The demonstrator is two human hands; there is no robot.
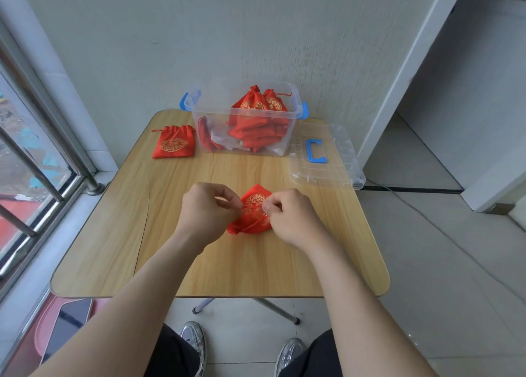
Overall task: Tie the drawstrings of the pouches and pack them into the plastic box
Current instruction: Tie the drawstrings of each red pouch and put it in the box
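My left hand (pixel 205 206) and my right hand (pixel 290 217) are close together over the middle of the desk (pixel 227 265). Each one pinches a bit of the thin red drawstring (pixel 251 224) with a thumb and a finger. The red pouch (pixel 255 200) with the gold pattern lies flat on the desk between my hands, with its gathered top pointing at me. I think I am in the middle of tying this pouch's string, and I cannot tell if the knot is made yet. Next I need to pull both ends tight so the top stays closed. Then I need to lift the pouch and reach across to the box. Farther away on the left lies another red pouch (pixel 174 146), which may need tying too. At the back stands the clear plastic box (pixel 199 114), open, with a pile of red pouches (pixel 256 123) already inside. Its lid (pixel 336 171) with the blue handle (pixel 314 150) lies beside it on the right.
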